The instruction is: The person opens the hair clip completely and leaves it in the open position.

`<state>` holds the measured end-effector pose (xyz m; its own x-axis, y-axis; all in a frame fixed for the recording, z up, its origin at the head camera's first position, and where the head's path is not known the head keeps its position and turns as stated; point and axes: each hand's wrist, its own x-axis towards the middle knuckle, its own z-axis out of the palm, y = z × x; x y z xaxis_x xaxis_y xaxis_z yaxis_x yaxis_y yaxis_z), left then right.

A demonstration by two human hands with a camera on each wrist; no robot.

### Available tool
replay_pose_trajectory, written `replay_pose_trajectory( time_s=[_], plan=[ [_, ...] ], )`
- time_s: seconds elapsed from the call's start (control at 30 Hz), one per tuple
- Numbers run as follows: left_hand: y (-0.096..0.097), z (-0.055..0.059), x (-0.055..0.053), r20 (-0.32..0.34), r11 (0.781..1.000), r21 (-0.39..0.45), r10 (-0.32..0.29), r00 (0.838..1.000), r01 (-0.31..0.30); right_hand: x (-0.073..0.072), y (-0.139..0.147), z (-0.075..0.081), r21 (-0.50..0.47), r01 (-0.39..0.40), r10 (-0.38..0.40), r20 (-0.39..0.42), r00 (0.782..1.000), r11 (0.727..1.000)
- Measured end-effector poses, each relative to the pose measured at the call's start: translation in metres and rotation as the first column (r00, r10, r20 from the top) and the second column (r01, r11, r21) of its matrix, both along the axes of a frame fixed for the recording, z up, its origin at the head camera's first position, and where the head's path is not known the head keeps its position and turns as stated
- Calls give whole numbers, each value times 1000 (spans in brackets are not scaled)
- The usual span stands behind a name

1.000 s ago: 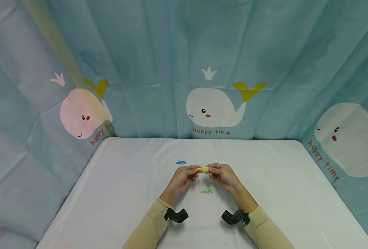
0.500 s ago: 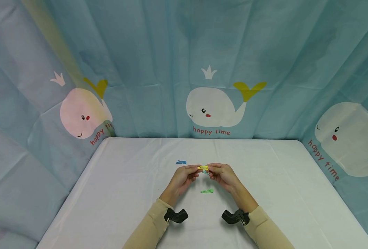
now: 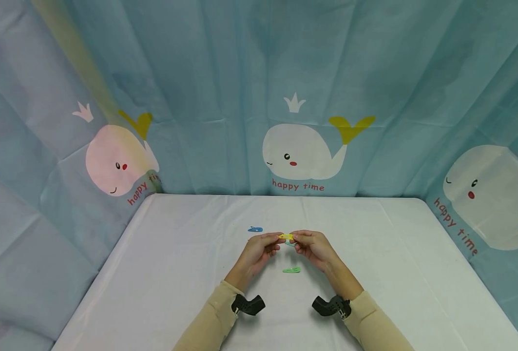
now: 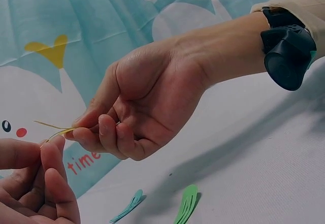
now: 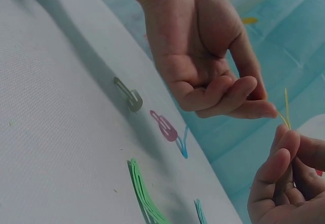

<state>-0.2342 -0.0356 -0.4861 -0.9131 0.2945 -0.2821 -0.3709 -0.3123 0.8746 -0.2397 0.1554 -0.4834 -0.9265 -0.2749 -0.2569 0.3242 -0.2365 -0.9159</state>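
Between my two hands is a thin yellow snap hair clip (image 3: 286, 237). My left hand (image 3: 255, 251) pinches one end between thumb and fingertip, and my right hand (image 3: 313, 247) pinches the opposite end. In the right wrist view the yellow clip (image 5: 287, 113) shows as a V, its two strips spread apart: one runs to the left fingertips, the other sticks up free. The join of the V sits at the right fingertips. Below the hands, a teal clip (image 3: 290, 243) and a green clip (image 3: 291, 269) lie on the white table (image 3: 188, 273).
A blue clip (image 3: 255, 229) lies beyond the left hand. In the right wrist view an olive-grey clip (image 5: 129, 96) and a pink clip (image 5: 165, 126) lie near it, hidden in the head view. A blue whale-print curtain (image 3: 223, 161) stands behind the table.
The yellow clip is tilted slightly differently and sits a touch higher than a second ago. Both hands keep their pinch and place, and the clips on the table have not moved.
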Motion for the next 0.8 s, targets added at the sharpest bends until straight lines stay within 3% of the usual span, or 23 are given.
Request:
replay_pose_trajectory(
  time_s=[0.8],
  plan=[
    [-1,0,1,13,1000,-22,2,1000,-1,1,-2,2,49,16,-15,-19,1000,999]
  ],
)
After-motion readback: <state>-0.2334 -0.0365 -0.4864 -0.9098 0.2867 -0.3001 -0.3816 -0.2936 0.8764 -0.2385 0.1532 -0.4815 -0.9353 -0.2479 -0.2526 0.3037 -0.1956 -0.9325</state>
